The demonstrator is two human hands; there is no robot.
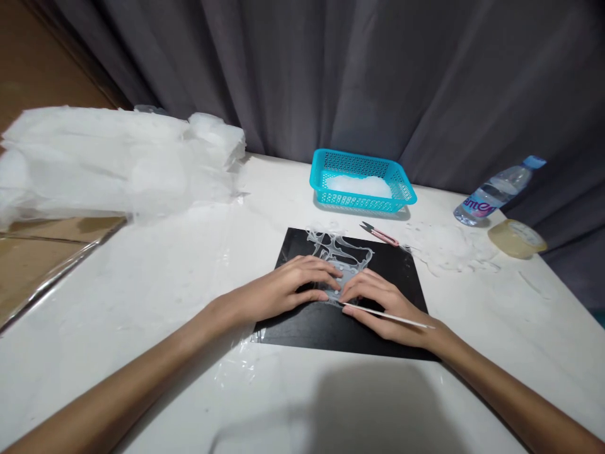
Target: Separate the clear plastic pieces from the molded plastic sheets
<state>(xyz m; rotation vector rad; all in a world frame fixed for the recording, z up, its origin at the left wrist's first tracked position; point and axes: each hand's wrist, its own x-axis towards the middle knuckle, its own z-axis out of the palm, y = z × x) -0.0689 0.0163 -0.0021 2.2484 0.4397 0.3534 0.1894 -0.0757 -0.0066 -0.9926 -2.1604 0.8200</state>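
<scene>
A black mat (302,331) lies on the white table, and on it is a translucent, flat piece (347,275) with an openwork, strip-like outline at its far end. My left hand (302,281) rests on the left side of this piece, palm down and fingers stretched out, with nothing gripped. From the right, my right hand (382,302) pinches a thin white stick (392,314) between thumb and fingers, its fingertips at the piece's near right edge. Both hands partly hide the piece. Pink-handled thread snips (382,234) lie at the mat's far edge.
Behind the mat stands a blue basket (363,203) holding white material. At right are translucent scraps (449,246), a roll of tape (516,239) and a water bottle (496,192). A large white wrapped stack (108,161) and cardboard (51,249) occupy the left. A grey curtain (302,75) hangs behind.
</scene>
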